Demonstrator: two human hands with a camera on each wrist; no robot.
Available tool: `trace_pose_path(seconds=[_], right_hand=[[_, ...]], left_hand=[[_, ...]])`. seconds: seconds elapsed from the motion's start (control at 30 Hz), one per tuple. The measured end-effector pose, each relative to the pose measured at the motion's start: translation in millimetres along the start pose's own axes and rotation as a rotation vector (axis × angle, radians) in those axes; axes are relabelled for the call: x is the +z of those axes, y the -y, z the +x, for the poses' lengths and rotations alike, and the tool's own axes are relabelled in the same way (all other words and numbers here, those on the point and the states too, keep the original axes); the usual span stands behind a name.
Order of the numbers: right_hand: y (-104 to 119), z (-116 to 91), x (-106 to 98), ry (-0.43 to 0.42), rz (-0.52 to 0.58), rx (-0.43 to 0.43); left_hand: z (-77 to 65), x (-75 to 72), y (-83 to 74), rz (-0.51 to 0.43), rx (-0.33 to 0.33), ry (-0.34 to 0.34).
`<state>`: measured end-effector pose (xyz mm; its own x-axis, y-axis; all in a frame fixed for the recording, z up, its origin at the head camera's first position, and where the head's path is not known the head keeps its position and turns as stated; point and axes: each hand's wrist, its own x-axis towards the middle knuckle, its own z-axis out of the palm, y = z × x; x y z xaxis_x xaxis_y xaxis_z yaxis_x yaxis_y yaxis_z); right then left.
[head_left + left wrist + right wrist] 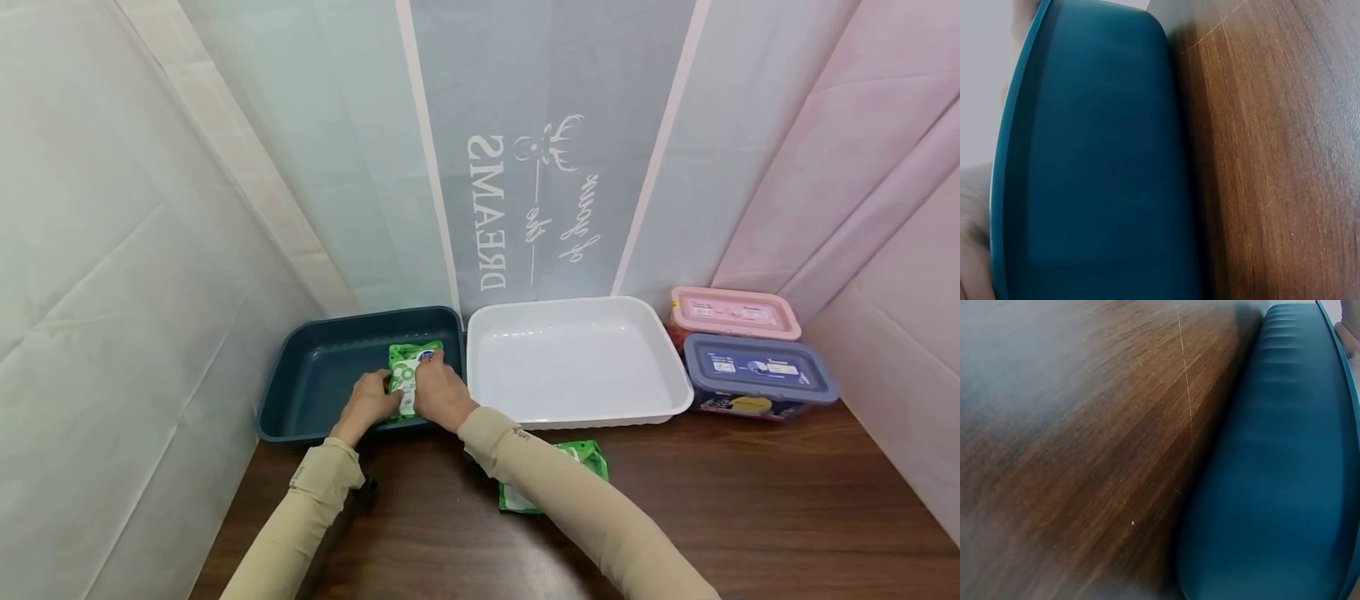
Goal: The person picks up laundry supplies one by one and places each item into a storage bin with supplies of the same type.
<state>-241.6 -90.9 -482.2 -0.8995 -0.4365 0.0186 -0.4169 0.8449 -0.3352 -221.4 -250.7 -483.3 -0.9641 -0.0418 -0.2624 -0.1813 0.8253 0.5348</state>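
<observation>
A green-and-white packet (405, 377) lies in the right part of the dark teal tray (311, 379). My left hand (369, 402) holds its left edge, the thumb on the front of it. The right hand (441, 390) grips the packet's right side, its fingers near the upper right corner. Both wrists pass over the tray's front rim. In the left wrist view the tray's outer wall (1104, 150) hides most of the hand. The right wrist view likewise shows mostly the tray's side (1272, 469), with part of a hand at the upper right edge.
To the right stands a white tray (570, 367). Beyond it are a pink-lidded box (735, 312) and a blue-lidded box (761, 369). Another green-and-white packet (592, 457) lies on the wooden table (787, 500), partly covered by my right forearm. Cloth hangs behind and at both sides.
</observation>
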Motion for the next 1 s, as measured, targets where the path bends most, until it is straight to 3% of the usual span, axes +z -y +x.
trace_pose_path(seconds=[0.2,0.33,0.57,0.8,1.0], right_hand=[[-3,-1,-3,-0.047,-0.051,-0.042],[-4,-1,-6,-0.085,-0.058,-0.071],[-2,-11,-21,-0.079,-0.076,-0.186],[-6,-30,-36,-0.145,-0.058,-0.258],[-15,-56,-45,-0.195,-0.045,-0.3]], left_hand=[[-1.3,-0.1,-4.5,0.003,0.031,-0.034],[-5.0,0.6,-6.5,0.005,0.053,-0.117],[-14.6,-2.2,-10.2,0.059,0.096,-0.255],[-27.7,-7.1,-11.8,-0.041,0.122,-0.29],[-44.2,3.7,-13.6,-0.11,0.156,-0.348]])
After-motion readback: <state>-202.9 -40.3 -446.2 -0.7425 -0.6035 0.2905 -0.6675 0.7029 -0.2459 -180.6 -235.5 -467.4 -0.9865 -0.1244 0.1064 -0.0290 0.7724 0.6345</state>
